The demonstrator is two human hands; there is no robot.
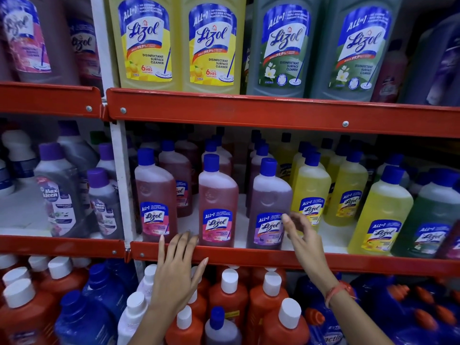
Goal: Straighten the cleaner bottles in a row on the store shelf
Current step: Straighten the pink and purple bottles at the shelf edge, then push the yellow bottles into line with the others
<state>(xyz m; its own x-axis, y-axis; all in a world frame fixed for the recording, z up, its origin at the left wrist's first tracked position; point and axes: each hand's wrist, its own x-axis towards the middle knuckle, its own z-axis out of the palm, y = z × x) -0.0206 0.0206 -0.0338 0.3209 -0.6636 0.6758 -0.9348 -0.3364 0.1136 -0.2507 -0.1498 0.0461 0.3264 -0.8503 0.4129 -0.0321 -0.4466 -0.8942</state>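
Observation:
On the middle shelf point(249, 255) stand blue-capped cleaner bottles in rows. At the front are two pink bottles point(155, 195) point(217, 202), a purple bottle point(270, 207) and yellow bottles point(310, 192). My left hand point(178, 267) is open, fingers spread, its tips at the red shelf lip between the two pink bottles. My right hand point(300, 232) is open beside the purple bottle's right edge, fingertips close to its label; whether they touch is unclear. Neither hand holds anything.
Large yellow point(146, 41) and green point(286, 46) bottles fill the upper shelf. Orange and blue bottles with white caps point(229, 292) crowd the shelf below my hands. A white upright point(119, 170) separates a bay of grey purple-capped bottles point(59, 190) on the left.

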